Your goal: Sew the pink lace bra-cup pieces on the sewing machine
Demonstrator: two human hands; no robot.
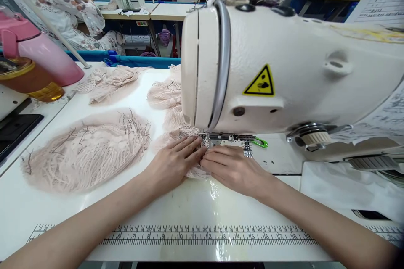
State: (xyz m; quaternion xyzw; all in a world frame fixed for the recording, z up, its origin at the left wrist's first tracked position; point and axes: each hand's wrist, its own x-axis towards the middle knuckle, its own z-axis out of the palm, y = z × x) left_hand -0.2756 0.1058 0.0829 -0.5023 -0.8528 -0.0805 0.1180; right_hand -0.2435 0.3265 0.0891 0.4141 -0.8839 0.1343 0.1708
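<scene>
Pale pink lace fabric (197, 172) lies under the needle area of a white sewing machine (284, 71). My left hand (173, 162) rests on the lace, its fingers stretched flat to the left of the presser foot. My right hand (236, 170) is just in front of the foot, fingers closed together on the lace edge, fingertips close to my left thumb. The machine head hides the needle and part of the lace behind it. More of the lace (176, 119) bunches up behind my left hand.
A separate lace piece (91, 151) with dark thread ends lies at left, another (113, 80) behind it. A pink bottle (47, 52), an amber cup (31, 80) and a black phone (19, 134) stand or lie far left. A printed ruler (179, 235) runs along the front edge.
</scene>
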